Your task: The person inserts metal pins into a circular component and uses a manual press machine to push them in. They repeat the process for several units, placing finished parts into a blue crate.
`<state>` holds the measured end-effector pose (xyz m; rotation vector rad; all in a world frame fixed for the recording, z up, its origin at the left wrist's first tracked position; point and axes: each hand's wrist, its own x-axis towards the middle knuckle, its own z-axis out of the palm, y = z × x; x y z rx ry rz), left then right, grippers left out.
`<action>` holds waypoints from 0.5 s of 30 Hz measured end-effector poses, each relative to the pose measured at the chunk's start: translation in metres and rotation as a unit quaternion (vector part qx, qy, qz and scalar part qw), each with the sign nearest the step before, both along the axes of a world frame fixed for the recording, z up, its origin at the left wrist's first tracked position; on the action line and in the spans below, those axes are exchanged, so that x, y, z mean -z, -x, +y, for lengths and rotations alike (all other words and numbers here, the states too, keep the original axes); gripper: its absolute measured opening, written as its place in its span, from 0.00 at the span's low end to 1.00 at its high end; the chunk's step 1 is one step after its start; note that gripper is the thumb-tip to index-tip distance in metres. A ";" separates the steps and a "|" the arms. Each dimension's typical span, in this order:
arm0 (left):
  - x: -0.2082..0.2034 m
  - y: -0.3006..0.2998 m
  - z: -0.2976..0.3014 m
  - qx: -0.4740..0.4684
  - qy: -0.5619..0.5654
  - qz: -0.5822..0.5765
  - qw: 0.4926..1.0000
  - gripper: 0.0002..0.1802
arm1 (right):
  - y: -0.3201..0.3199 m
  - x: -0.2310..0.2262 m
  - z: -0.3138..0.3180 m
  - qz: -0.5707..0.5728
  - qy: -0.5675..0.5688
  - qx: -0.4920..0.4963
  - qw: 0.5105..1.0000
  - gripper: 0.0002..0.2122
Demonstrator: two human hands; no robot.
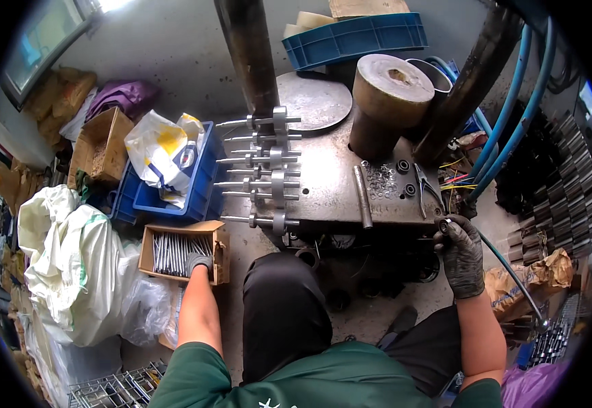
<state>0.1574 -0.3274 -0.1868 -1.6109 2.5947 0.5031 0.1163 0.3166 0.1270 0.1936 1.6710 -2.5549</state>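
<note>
My left hand [199, 262], in a grey glove, reaches into a cardboard box [221, 253] of long thin metal shafts [173, 251]. Its fingers are hidden among the shafts, so their grip does not show. At the table's right front corner my right hand [460, 262], in a dirty dark glove, is closed with a small ring-shaped bearing [444, 224] held at its fingertips. Near it on the metal table [330, 197] lie pliers [428, 190], two bearings [403, 165], many small rings [380, 182] and a metal bar [362, 197].
Several shafts with cylindrical cores [275, 183] line the table's left edge. Thick machine columns [248, 54] and a heavy round block [391, 88] rise behind. Blue crates [207, 177] and white sacks [71, 265] crowd the left; blue hoses [513, 122] and stacked metal parts [561, 183] the right.
</note>
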 end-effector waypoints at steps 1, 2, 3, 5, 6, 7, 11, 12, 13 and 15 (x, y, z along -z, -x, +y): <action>0.000 0.004 0.002 -0.001 -0.002 0.002 1.000 0.17 | -0.001 0.001 0.002 0.002 -0.002 0.006 1.000 0.08; 0.000 0.006 0.003 -0.003 -0.008 0.001 1.000 0.17 | -0.001 0.001 0.003 0.001 -0.002 0.013 1.000 0.08; 0.000 0.008 0.004 -0.003 -0.012 0.001 1.000 0.17 | 0.000 0.000 0.004 -0.001 -0.002 0.018 1.000 0.08; 0.000 0.013 0.007 -0.007 -0.018 -0.001 1.000 0.17 | 0.004 0.004 0.009 0.001 -0.008 0.029 1.000 0.08; 0.000 0.013 0.009 -0.010 -0.020 -0.005 1.000 0.17 | 0.004 0.004 0.011 0.002 -0.014 0.037 0.999 0.08; -0.001 0.014 0.007 -0.014 -0.021 -0.005 1.000 0.17 | 0.004 0.005 0.010 0.002 -0.017 0.042 0.999 0.08; -0.005 0.012 0.005 -0.029 -0.033 -0.005 0.999 0.16 | 0.006 0.006 0.009 0.002 -0.049 0.050 0.998 0.08; -0.006 0.010 0.005 -0.036 -0.036 -0.008 0.999 0.16 | 0.006 0.006 0.008 0.001 -0.058 0.050 0.997 0.08; -0.006 0.007 0.005 -0.039 -0.042 -0.009 0.998 0.16 | 0.006 0.010 0.009 0.002 -0.066 0.047 0.997 0.08; -0.005 0.003 0.007 -0.046 -0.052 -0.008 0.998 0.16 | 0.005 0.010 0.009 0.007 -0.063 0.049 0.997 0.08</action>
